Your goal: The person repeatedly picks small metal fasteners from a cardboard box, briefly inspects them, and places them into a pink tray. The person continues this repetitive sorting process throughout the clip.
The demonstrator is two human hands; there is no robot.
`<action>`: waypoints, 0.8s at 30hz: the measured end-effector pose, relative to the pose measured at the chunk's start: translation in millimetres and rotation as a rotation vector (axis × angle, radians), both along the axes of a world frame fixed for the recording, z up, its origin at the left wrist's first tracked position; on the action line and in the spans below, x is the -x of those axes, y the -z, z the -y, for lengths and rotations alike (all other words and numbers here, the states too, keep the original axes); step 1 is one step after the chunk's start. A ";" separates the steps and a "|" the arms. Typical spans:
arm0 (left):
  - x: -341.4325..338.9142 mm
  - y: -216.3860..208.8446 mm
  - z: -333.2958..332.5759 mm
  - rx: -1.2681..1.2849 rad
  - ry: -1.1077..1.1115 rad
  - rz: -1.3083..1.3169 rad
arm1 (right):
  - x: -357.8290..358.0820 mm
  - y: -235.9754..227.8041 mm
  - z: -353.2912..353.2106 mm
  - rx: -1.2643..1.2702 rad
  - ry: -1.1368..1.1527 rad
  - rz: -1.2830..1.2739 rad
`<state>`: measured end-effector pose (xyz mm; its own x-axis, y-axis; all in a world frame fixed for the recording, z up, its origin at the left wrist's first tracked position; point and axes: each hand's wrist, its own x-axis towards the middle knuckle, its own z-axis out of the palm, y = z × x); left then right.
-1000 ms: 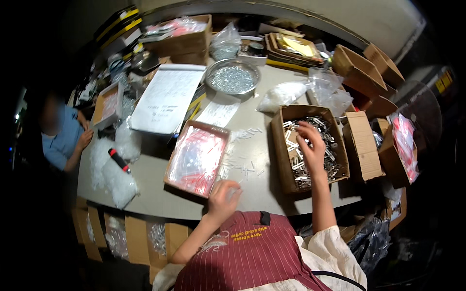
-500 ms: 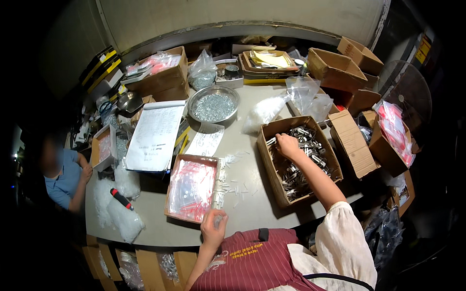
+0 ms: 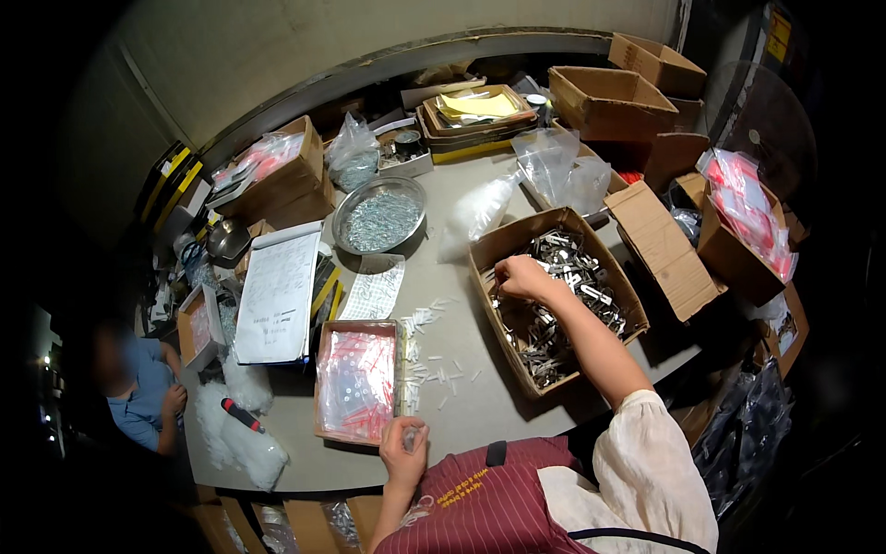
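Note:
My right hand (image 3: 524, 277) reaches into a cardboard box (image 3: 488, 297) of loose metal parts (image 3: 563, 319), near its left side. Its fingers are bent together and pointing down; what they hold, if anything, is hidden. Close to the table's front edge, my left hand (image 3: 403, 451) is closed around a small clear piece of plastic (image 3: 413, 438), seemingly a little bag. Just beyond that hand is a shallow box (image 3: 320, 388) of clear bags with red edges (image 3: 358, 383). Small white sticks (image 3: 413, 365) lie along its right side.
Farther back stand a metal bowl (image 3: 380, 218) of small shiny hardware and a clipboard (image 3: 275, 297) with papers. Plastic bags (image 3: 245, 448) and a red-black tool (image 3: 243, 415) lie at left. Boxes (image 3: 609, 103) line the back and right. Another person (image 3: 143, 388) is at far left.
The view has shifted, so the table appears tilted. My right hand stays in the box of metal parts; a metal piece seen at its fingertips before is now hidden. My left hand keeps its hold.

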<state>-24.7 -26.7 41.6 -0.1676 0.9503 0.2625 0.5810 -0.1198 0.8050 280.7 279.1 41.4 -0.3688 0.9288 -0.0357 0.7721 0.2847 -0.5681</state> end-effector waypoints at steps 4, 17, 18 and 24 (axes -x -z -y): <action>-4.4 -0.9 -3.2 -0.001 0.010 -0.012 | -3.0 9.6 -4.2 0.010 0.014 0.052; -5.0 3.9 0.5 0.006 -0.020 -0.025 | 25.0 29.4 3.4 -0.095 0.094 0.073; -5.2 3.7 -0.2 0.000 -0.014 -0.025 | 23.2 28.0 2.8 -0.083 0.067 0.065; -4.6 -4.1 -0.9 0.005 0.005 -0.028 | 13.9 -1.9 1.7 -0.077 0.175 0.058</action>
<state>-20.1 -25.8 45.7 -0.1559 0.9524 0.2622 0.6027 -0.1186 0.7891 266.8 277.3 43.3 -0.2010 0.9794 0.0213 0.8442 0.1842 -0.5033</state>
